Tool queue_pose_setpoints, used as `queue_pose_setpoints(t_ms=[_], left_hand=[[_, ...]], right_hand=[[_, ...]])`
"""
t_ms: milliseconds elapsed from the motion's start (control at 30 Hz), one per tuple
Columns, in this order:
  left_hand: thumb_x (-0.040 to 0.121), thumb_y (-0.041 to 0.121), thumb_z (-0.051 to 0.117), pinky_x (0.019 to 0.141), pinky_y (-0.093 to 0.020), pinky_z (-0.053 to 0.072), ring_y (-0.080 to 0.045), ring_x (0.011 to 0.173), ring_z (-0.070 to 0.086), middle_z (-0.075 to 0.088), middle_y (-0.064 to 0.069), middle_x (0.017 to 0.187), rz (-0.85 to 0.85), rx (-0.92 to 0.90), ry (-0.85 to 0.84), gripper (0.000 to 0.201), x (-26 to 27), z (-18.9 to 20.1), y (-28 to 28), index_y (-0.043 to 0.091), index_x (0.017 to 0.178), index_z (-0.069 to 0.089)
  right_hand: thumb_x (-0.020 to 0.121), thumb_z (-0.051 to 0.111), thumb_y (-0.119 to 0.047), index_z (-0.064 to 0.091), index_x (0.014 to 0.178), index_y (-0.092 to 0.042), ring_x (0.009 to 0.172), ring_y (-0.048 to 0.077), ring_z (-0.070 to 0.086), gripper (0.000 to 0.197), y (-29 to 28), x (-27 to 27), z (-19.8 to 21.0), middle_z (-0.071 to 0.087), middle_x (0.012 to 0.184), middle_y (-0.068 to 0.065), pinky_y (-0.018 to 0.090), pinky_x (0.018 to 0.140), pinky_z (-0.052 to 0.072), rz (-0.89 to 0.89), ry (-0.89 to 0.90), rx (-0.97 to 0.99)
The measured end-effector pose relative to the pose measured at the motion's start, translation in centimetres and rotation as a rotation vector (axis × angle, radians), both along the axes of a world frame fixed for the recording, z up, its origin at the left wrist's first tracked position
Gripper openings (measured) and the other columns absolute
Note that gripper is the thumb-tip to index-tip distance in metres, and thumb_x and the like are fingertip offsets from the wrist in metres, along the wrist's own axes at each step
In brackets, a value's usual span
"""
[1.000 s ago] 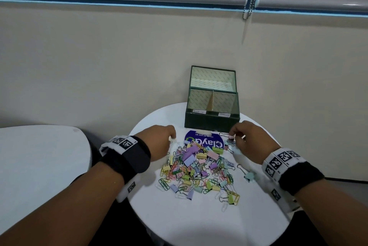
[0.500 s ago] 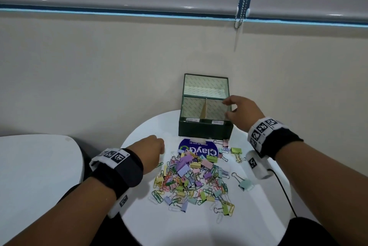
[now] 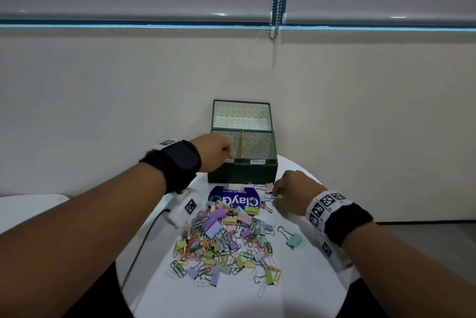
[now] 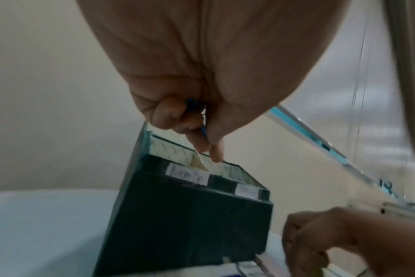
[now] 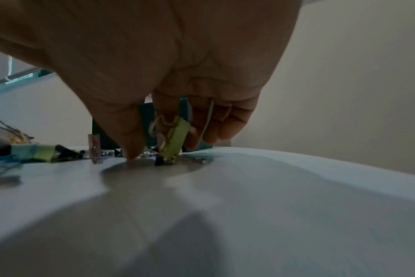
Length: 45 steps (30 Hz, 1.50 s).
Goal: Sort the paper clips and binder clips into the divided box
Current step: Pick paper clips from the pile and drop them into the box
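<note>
White round table (image 3: 296, 292) against a beige wall carries the green divided box (image 3: 242, 172), with a heap of clips (image 3: 226, 238) just in front of it. Over the box's left compartment, the left hand (image 3: 215, 149) pinches a blue paper clip (image 4: 197, 112). Beside the box's front right corner, the right hand (image 3: 293, 190) grasps a green binder clip (image 5: 174, 138) touching the table.

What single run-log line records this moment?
left hand: pinches small blue clip over dark green divided box | right hand: pinches light green binder clip at round white table
</note>
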<state>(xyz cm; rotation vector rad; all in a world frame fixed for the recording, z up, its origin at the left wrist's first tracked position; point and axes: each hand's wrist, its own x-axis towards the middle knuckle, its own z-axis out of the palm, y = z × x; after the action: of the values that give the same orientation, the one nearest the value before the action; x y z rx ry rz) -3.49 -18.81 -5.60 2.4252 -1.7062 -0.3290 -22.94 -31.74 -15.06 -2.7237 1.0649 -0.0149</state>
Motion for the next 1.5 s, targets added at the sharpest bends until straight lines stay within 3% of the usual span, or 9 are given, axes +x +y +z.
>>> queue_pose_setpoints(t_ms=[400, 567, 667, 833, 1000, 1100, 1233, 1367, 1500], left_hand=[[0.099, 0.006, 0.045, 0.101, -0.029, 0.044, -0.021, 0.123, 0.056, 0.057, -0.002, 0.140, -0.024, -0.015, 0.107, 0.048, -2.6, -0.4, -7.4, 0.016, 0.146, 0.046], [0.096, 0.014, 0.056, 0.098, -0.024, 0.045, -0.009, 0.108, 0.060, 0.066, 0.008, 0.120, -0.076, -0.230, 0.080, 0.032, -2.2, -1.8, -2.5, 0.025, 0.125, 0.063], [0.096, 0.019, 0.058, 0.091, -0.025, 0.047, -0.007, 0.100, 0.059, 0.066, 0.011, 0.113, -0.101, -0.076, 0.013, 0.024, -1.3, -3.5, 1.5, 0.030, 0.117, 0.066], [0.094, 0.010, 0.049, 0.097, -0.026, 0.043, -0.010, 0.106, 0.054, 0.059, 0.008, 0.124, -0.104, 0.300, 0.012, 0.049, 1.4, -5.2, 6.4, 0.038, 0.134, 0.055], [0.091, 0.021, 0.063, 0.100, -0.029, 0.040, -0.014, 0.114, 0.049, 0.049, 0.006, 0.124, -0.148, 0.244, 0.038, 0.058, 1.7, -6.6, 7.8, 0.045, 0.141, 0.046], [0.092, 0.033, 0.064, 0.092, -0.025, 0.042, -0.014, 0.105, 0.053, 0.053, 0.006, 0.115, -0.110, 0.162, -0.005, 0.044, 1.3, -7.1, 7.4, 0.039, 0.134, 0.054], [0.093, 0.034, 0.062, 0.084, -0.028, 0.047, -0.013, 0.090, 0.054, 0.057, 0.009, 0.100, -0.039, 0.120, -0.010, 0.025, 0.7, -7.8, 7.1, 0.030, 0.118, 0.061], [0.094, 0.031, 0.058, 0.076, -0.026, 0.044, -0.013, 0.084, 0.054, 0.060, 0.009, 0.090, 0.014, 0.079, -0.016, 0.014, 0.7, -7.8, 7.5, 0.027, 0.107, 0.063], [0.095, 0.025, 0.052, 0.079, -0.028, 0.047, -0.019, 0.090, 0.059, 0.066, 0.001, 0.099, 0.036, 0.030, -0.062, 0.016, 1.2, -7.6, 7.6, 0.020, 0.099, 0.066]], right_hand=[[0.096, 0.049, -0.031, 0.073, 0.096, -0.030, 0.097, 0.020, 0.056, 0.024, -0.3, -0.1, -0.8, 0.063, 0.099, -0.003, 0.035, 0.084, 0.054, 0.092, -0.020, -0.139], [0.092, 0.048, -0.032, 0.066, 0.088, -0.025, 0.091, 0.021, 0.060, 0.019, -0.1, -0.2, -0.7, 0.060, 0.095, 0.000, 0.036, 0.081, 0.056, 0.075, -0.053, -0.089], [0.089, 0.054, -0.027, 0.061, 0.084, -0.023, 0.082, 0.020, 0.060, 0.009, -0.2, -0.3, 0.2, 0.064, 0.086, -0.001, 0.033, 0.075, 0.053, 0.118, -0.142, -0.070], [0.095, 0.052, -0.021, 0.051, 0.089, -0.028, 0.079, 0.019, 0.064, 0.009, 0.4, -0.1, 0.4, 0.068, 0.086, -0.008, 0.036, 0.075, 0.056, 0.186, -0.176, 0.036], [0.100, 0.047, -0.021, 0.052, 0.078, -0.025, 0.080, 0.019, 0.058, 0.023, 2.4, 1.0, 1.2, 0.058, 0.078, -0.006, 0.026, 0.064, 0.041, 0.282, -0.098, 0.090], [0.097, 0.052, -0.037, 0.059, 0.094, -0.031, 0.092, 0.017, 0.062, 0.010, 3.9, 1.0, 1.5, 0.068, 0.100, -0.007, 0.030, 0.077, 0.051, 0.312, -0.047, 0.095], [0.094, 0.059, -0.046, 0.054, 0.135, -0.052, 0.116, 0.017, 0.061, 0.042, 5.0, 1.3, 1.5, 0.062, 0.137, -0.011, 0.037, 0.102, 0.051, 0.363, 0.094, 0.072], [0.096, 0.059, -0.041, 0.055, 0.137, -0.048, 0.090, 0.010, 0.058, 0.041, 4.6, 1.9, 1.6, 0.068, 0.127, -0.006, 0.033, 0.095, 0.054, 0.361, 0.123, 0.098], [0.095, 0.057, -0.042, 0.065, 0.124, -0.040, 0.110, 0.013, 0.061, 0.031, 3.7, 2.5, 1.8, 0.065, 0.127, -0.011, 0.032, 0.097, 0.050, 0.359, 0.100, 0.093]])
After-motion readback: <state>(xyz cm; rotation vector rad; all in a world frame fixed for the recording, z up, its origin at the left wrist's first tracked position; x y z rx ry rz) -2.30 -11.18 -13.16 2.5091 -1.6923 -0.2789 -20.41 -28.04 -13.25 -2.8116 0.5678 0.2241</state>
